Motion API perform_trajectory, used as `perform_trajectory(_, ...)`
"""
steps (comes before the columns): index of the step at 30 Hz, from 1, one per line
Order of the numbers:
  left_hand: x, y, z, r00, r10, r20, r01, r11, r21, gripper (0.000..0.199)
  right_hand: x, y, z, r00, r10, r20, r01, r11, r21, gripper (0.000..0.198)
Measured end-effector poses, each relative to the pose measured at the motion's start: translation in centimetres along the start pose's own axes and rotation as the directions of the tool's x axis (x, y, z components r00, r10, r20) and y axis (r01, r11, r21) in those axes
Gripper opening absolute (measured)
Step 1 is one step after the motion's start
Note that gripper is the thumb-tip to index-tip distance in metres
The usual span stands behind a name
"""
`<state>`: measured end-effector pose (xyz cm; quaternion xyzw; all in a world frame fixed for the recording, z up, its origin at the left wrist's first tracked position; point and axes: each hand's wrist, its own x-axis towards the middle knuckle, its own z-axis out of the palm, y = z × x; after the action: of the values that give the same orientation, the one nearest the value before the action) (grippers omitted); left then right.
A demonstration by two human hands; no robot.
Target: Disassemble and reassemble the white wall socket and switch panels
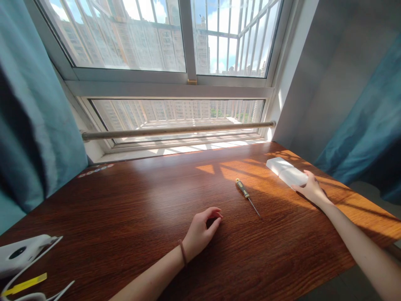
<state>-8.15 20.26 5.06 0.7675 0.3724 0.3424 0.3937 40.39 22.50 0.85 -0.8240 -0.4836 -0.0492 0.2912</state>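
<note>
My left hand (202, 229) rests on the wooden desk with loosely curled fingers. A gap shows between its thumb and forefinger, and nothing is in it. Over at the right, my right hand (313, 190) grips the near end of a long white box (286, 171), thumb on one side and fingers on the other. A seam crosses the box partway along; it lies on the desk in the sunlight. Between the two hands lies a screwdriver (242, 189) with a yellow and grey handle, its thin metal shaft pointing toward me. Neither hand touches it.
The brown wooden desk (140, 200) reaches to the window, where a horizontal rail (178, 130) runs across. A white device (21, 253), white cable and yellow strip (28, 284) sit at the near left. Blue curtains (40, 125) hang on both sides.
</note>
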Motion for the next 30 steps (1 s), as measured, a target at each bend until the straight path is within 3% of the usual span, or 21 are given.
perform_trajectory(9,0.0,-0.3,0.1,1.0,0.004,-0.01,-0.004,1.0,-0.009,0.022,0.5,0.8,0.4,1.0,-0.006,0.015,0.006,1.0,0.001,0.099)
perform_trajectory(12,0.0,-0.2,0.1,1.0,0.004,-0.011,-0.004,1.0,-0.01,0.022,-0.7,-1.4,-0.8,0.989,-0.103,-0.103,0.095,0.993,-0.076,0.097)
perform_trajectory(14,0.0,-0.2,0.1,1.0,0.003,-0.01,-0.003,1.0,-0.013,0.022,-2.0,-4.2,-1.9,0.949,-0.244,-0.2,0.223,0.967,-0.126,0.092)
perform_trajectory(16,0.1,-0.2,0.1,1.0,0.001,-0.009,-0.001,1.0,-0.017,0.023,-3.7,-8.0,-2.6,0.928,-0.301,-0.221,0.286,0.953,-0.096,0.076)
perform_trajectory(18,0.3,-0.1,0.1,1.0,-0.002,-0.007,0.002,1.0,-0.021,0.022,-5.5,-12.2,-2.7,0.942,-0.334,-0.036,0.335,0.942,0.026,0.054)
perform_trajectory(20,0.4,-0.1,0.1,1.0,-0.004,-0.005,0.004,1.0,-0.016,0.021,-7.2,-16.1,-1.9,0.904,-0.325,0.277,0.311,0.946,0.094,0.04)
perform_trajectory(21,0.4,0.0,0.1,1.0,-0.004,-0.004,0.004,1.0,-0.012,0.021,-8.0,-17.8,-1.3,0.886,-0.33,0.326,0.317,0.944,0.093,0.039)
perform_trajectory(25,0.3,0.1,0.1,1.0,-0.011,-0.005,0.011,1.0,0.001,0.02,-9.7,-21.6,1.1,0.866,-0.341,0.366,0.312,0.94,0.138,0.036)
perform_trajectory(30,0.3,0.1,0.0,1.0,-0.013,0.003,0.013,1.0,0.007,0.019,-9.5,-21.1,1.6,0.841,-0.372,0.393,0.251,0.912,0.326,0.02)
